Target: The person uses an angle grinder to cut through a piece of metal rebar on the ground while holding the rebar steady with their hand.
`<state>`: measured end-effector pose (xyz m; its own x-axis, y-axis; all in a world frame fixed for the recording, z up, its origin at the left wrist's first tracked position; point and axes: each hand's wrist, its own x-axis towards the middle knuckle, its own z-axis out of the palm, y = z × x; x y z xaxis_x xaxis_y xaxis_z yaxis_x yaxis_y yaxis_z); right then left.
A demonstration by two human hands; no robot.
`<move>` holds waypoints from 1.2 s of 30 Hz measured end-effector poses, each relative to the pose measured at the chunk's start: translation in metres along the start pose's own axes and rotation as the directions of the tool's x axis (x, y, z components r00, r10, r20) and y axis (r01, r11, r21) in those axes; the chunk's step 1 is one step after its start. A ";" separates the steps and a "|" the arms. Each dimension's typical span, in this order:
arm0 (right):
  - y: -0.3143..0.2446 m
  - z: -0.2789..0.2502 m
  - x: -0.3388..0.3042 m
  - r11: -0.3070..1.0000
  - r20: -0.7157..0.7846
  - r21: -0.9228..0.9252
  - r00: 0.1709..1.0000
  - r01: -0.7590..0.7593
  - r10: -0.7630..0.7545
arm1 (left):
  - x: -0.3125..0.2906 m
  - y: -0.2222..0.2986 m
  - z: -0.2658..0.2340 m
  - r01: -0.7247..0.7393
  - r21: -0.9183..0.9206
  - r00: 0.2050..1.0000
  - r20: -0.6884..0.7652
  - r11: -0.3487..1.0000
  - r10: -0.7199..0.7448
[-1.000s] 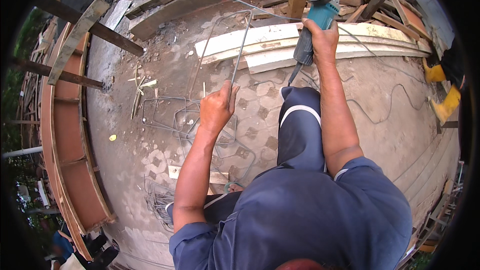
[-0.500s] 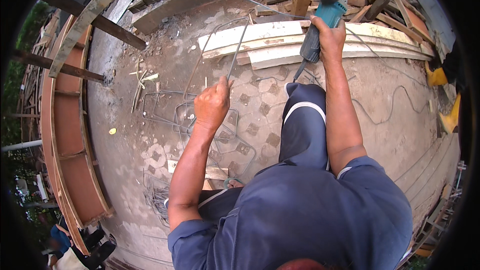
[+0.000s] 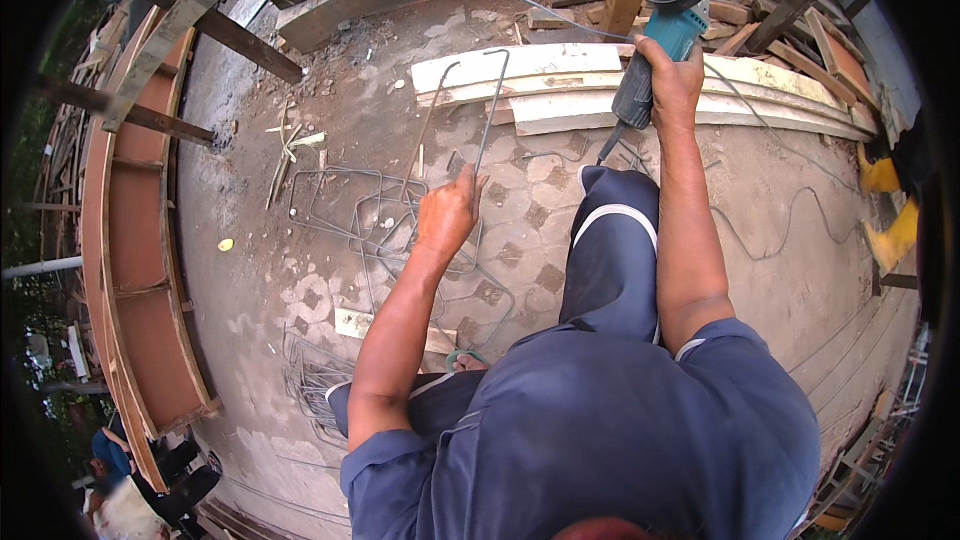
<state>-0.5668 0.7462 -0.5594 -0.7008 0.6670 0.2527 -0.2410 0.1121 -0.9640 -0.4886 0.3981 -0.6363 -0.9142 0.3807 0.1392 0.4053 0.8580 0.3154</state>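
Note:
My left hand (image 3: 447, 208) is closed round a thin bent steel rod (image 3: 490, 105), which rises from the fist to a hooked tip. Beside it a second hooked rod end (image 3: 428, 125) slants up; whether both belong to one piece I cannot tell. My right hand (image 3: 675, 80) grips a teal and black angle grinder (image 3: 672, 40) by its body, disc at the far end and raised. Its cord end points down toward my knee. Whether the disc spins is unclear. Several bent rod frames (image 3: 350, 202) lie on the ground beyond and below my left hand.
Pale boards (image 3: 560, 105) lie stacked ahead, with timber scraps (image 3: 740, 35) behind. A loose cable (image 3: 765, 255) curls at right, near yellow boots (image 3: 893, 235). A curved wooden form (image 3: 140, 250) stands at left. More bent rods (image 3: 312, 380) lie by my left leg.
My left hand has shifted slightly right and down with the rod. The hooked ends now show apart, where a line joined them before. The grinder stays in my right hand, a little further right.

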 end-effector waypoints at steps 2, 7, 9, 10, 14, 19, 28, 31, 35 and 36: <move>0.000 0.003 0.002 1.000 0.019 0.021 1.000 -0.016 0.015 | -0.005 -0.008 -0.001 0.003 -0.160 0.963 -0.266 0.987 -0.046; 0.001 0.018 -0.003 1.000 0.053 0.009 0.998 -0.025 0.024 | -0.020 -0.029 -0.045 0.044 -0.517 0.807 -0.486 0.855 -0.336; -0.005 0.028 -0.014 0.992 0.107 0.090 0.991 -0.084 0.075 | -0.034 -0.066 -0.066 0.028 -0.537 0.760 -0.537 0.843 -0.367; 0.006 0.026 -0.007 0.996 0.100 0.085 0.995 -0.030 0.021 | -0.043 -0.080 -0.085 0.150 -0.682 0.749 -0.395 0.716 -0.533; 0.023 0.003 0.020 0.991 0.131 0.016 0.983 -0.133 0.130 | -0.105 -0.129 -0.159 0.334 -0.932 0.515 0.058 0.138 -0.855; 0.048 -0.002 0.032 0.953 0.154 -0.048 0.941 -0.298 0.302 | -0.287 -0.182 -0.172 0.092 -0.996 0.123 0.035 -0.024 -0.992; 0.061 0.006 0.048 0.930 0.155 -0.070 0.917 -0.362 0.368 | -0.562 -0.196 -0.048 -0.470 -0.882 -0.388 0.247 -0.040 -0.888; 0.060 0.006 0.049 0.932 0.209 -0.044 0.909 -0.361 0.362 | -0.569 -0.196 -0.019 -0.535 -0.843 -0.471 0.344 -0.047 -0.812; 0.055 0.011 0.040 0.939 0.210 -0.030 0.916 -0.342 0.341 | -0.555 -0.188 -0.007 -0.515 -0.857 -0.427 0.253 0.004 -0.868; 0.053 0.010 0.040 0.941 0.193 -0.037 0.922 -0.336 0.337 | -0.544 -0.192 -0.012 -0.521 -0.853 -0.382 0.210 0.023 -0.900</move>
<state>-0.6148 0.7714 -0.5991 -0.8566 0.5105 -0.0756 0.0337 -0.0909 -0.9953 -0.0695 0.0217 -0.7611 -0.0150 -0.8455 -0.5337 0.4850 -0.4729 0.7356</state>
